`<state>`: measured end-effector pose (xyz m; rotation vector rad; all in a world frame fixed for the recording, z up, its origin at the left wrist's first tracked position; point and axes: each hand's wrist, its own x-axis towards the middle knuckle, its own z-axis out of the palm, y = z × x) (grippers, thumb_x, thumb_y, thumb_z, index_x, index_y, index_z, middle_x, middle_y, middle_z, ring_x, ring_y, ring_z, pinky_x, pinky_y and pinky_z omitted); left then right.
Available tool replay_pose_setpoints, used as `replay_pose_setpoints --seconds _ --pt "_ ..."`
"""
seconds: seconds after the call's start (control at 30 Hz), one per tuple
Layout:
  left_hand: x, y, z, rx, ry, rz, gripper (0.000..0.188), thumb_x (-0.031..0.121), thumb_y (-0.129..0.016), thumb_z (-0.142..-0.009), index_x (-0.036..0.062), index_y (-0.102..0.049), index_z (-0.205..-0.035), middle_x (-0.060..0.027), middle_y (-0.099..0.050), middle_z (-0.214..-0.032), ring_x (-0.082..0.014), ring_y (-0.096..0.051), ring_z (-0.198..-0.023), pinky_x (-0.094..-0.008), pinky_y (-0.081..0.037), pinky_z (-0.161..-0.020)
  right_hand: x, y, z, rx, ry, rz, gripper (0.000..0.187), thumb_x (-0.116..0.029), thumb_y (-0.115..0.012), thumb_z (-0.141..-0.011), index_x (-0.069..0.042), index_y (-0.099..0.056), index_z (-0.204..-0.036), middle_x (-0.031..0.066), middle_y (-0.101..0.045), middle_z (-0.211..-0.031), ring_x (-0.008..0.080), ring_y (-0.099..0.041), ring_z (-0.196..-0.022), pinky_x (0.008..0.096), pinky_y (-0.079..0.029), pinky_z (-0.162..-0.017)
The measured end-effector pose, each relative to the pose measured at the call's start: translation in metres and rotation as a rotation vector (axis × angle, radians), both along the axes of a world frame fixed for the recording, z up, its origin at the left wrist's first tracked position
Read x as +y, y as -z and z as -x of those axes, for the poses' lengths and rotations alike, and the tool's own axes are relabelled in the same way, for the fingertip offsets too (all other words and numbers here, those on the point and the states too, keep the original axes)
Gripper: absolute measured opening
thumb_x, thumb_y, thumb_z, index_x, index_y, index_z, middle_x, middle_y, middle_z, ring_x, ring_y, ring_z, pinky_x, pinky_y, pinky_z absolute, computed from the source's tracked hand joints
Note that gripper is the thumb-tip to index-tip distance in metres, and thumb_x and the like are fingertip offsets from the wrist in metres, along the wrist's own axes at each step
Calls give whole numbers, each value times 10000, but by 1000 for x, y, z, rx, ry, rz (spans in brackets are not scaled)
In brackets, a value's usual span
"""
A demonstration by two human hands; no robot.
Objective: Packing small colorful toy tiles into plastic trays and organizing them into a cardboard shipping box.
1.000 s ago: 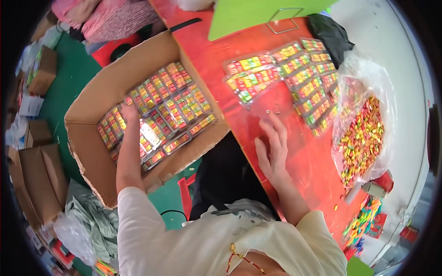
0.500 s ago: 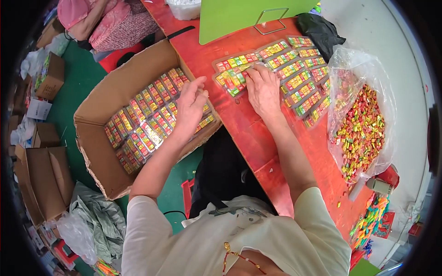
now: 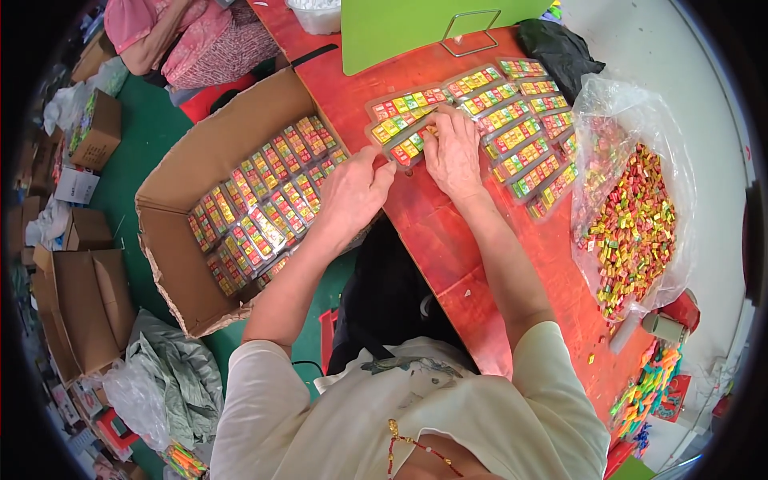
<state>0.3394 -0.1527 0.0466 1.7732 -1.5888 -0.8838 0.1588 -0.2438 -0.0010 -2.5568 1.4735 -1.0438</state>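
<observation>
On the red table lie several clear plastic trays (image 3: 520,136) with rows of small red, yellow and green pieces, edges overlapping. My right hand (image 3: 454,156) rests on the nearest left tray (image 3: 409,148), thumb and fingers bent over its right end. At that tray's near left corner, my left hand (image 3: 356,190) has its thumb and fingers pinched together; its fingertips meet the tray's edge. Below my left hand, the cardboard box (image 3: 172,264) holds more filled trays (image 3: 264,192) in rows. My left hand and forearm cover part of them.
A clear plastic bag (image 3: 632,104) of loose, shiny red and gold pieces (image 3: 632,232) lies open at the table's right. Behind the trays stand a green board (image 3: 416,36) and a black bag (image 3: 556,52). A person in pink (image 3: 216,48) sits at the far left.
My left hand has moved right, from above the box to the tray's near left corner, and its fingers have closed. My right hand has stayed nearly in place on the tray.
</observation>
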Motion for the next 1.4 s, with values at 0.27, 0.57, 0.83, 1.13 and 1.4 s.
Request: replay_pose_setpoints --seconds 0.27,0.57,0.83,1.13,1.4 --pt "-1 12 6 62 14 -11 465 369 -536 -930 11 -599 -1220 -259 -677 -877 -422 -663 -897 -497 -494 -794 1 0 5 67 -26 -18 411 -149 -563 -870 0 -562 -1253 169 -517 -1320 359 -462 -1251 490 -361 -1059" --pt "36 32 7 361 119 -115 351 306 -559 -959 0 -603 -1126 -22 -541 -678 -118 -513 -579 -273 -402 -566 23 -6 20 31 -232 -110 362 -148 -572 -866 -33 -595 -1208 173 -503 -1331 366 -453 -1253 474 -367 -1057" --pt "57 28 19 665 -120 -207 535 369 -562 -977 22 -418 -1358 -61 -543 -896 -149 -572 -737 -282 -466 -613 35 -3 16 7 -234 -171 300 -205 -588 -905 -80 -590 -1177 197 -464 -1367 387 -458 -1247 482 -375 -1034" --pt "96 55 16 1106 -111 -225 664 24 -535 -891 38 -285 -1506 -127 -500 -1330 -204 -509 -1233 -342 -464 -988 106 -11 -19 -63 -454 -351 339 -134 -591 -895 -44 -568 -1221 204 -449 -1373 396 -433 -1275 508 -361 -1028" --pt "117 58 -38 1418 -350 -292 531 -37 -569 -858 48 -438 -1366 -111 -578 -1170 -256 -656 -940 -429 -593 -776 115 -16 -21 -134 -503 -353 452 -112 -655 -874 -15 -562 -1306 218 -426 -1447 387 -431 -1323 447 -354 -1092"
